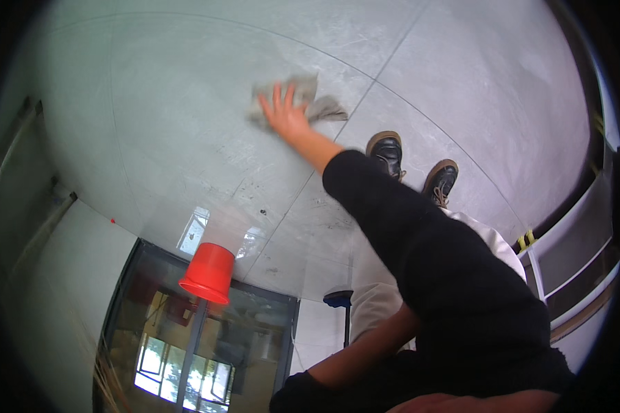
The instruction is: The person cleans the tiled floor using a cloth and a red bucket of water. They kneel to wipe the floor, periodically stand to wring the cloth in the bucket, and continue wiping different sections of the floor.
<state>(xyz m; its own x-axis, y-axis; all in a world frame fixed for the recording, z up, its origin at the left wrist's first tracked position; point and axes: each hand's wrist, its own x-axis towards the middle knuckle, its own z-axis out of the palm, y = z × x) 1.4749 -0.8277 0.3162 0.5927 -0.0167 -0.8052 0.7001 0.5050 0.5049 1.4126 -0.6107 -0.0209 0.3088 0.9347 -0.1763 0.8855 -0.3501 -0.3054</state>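
My right hand (285, 114) lies flat with fingers spread on a crumpled grey-beige cloth (306, 88), pressing it against the grey tiled floor (186, 103). Hand and cloth edges are blurred. A loose fold of the cloth (329, 109) trails to the right, close to a tile joint. My right arm, in a black sleeve, reaches across in front of my legs. On the other side, my left forearm (361, 351) comes in from the bottom, and its hand is hidden behind the right sleeve, near my knee.
My black laced shoes (386, 155) stand right of the cloth. A red plastic bucket (209, 271), appearing upside down, stands before a dark-framed glass door (248, 335). Dark specks (263, 212) and scuffs mark the floor. A blue-black broom-like head (338, 298) is near my leg; a pale framed panel (573, 263) stands right.
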